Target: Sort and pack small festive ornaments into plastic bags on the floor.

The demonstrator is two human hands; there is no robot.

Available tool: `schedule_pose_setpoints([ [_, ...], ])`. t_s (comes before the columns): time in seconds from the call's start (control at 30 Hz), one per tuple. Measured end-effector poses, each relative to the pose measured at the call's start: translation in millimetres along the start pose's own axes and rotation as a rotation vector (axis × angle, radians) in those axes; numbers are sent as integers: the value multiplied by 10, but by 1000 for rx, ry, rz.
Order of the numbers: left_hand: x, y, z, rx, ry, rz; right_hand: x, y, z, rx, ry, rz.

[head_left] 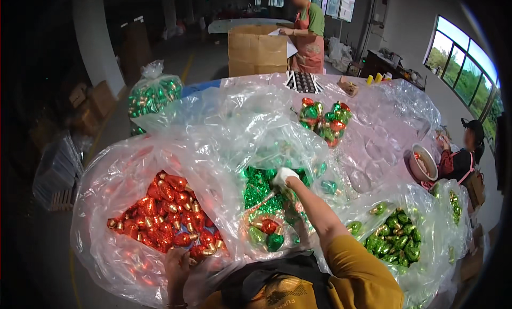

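Observation:
My left hand, fingers bent, is at the near edge of the red glittery bulb-shaped ornaments, which fill a large clear plastic bag. What its fingers hold, if anything, I cannot make out. My right hand, in a white glove, reaches into the dark green glittery ornaments in the middle bag; its fingertips are hidden there. Between my arms, close to my body, a red ornament, a light green ornament and a dark green ornament lie together on clear plastic.
Light green ornaments fill a bag at right. Farther back stand packs of mixed ornaments and a tied bag of green ones. One person stands by a cardboard box; another person sits near a bowl.

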State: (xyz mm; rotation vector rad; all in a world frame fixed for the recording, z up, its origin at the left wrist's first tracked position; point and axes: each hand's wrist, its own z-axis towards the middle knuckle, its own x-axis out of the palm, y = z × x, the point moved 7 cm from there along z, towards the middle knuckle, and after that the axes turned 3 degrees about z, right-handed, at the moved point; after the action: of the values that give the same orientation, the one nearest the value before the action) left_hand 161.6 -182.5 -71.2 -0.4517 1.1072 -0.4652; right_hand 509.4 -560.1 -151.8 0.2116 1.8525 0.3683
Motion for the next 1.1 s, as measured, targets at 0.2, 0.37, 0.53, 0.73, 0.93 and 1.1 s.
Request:
schedule_pose_setpoints([
  [0.2, -120, 193, 311, 5, -210, 69, -408, -309, -1342, 42, 164, -236],
  [0.37, 404, 613, 616, 58, -118, 181, 251, -799, -1768, 157, 59, -248],
  [0.53, 810, 540, 592, -118, 298, 236, 403, -827, -1796, 69, -232, -240],
  [0.73, 669, 791, 250, -32, 204, 247, 229, -658, -1955, 19, -221, -194],
  [0.93, 568, 654, 191, -67, 303, 368, 418, -796, -1994, 43, -247, -148],
  [1.1, 777, 1024, 259, -50, 394, 617, 318, -758, -1818, -50, -403, -244],
])
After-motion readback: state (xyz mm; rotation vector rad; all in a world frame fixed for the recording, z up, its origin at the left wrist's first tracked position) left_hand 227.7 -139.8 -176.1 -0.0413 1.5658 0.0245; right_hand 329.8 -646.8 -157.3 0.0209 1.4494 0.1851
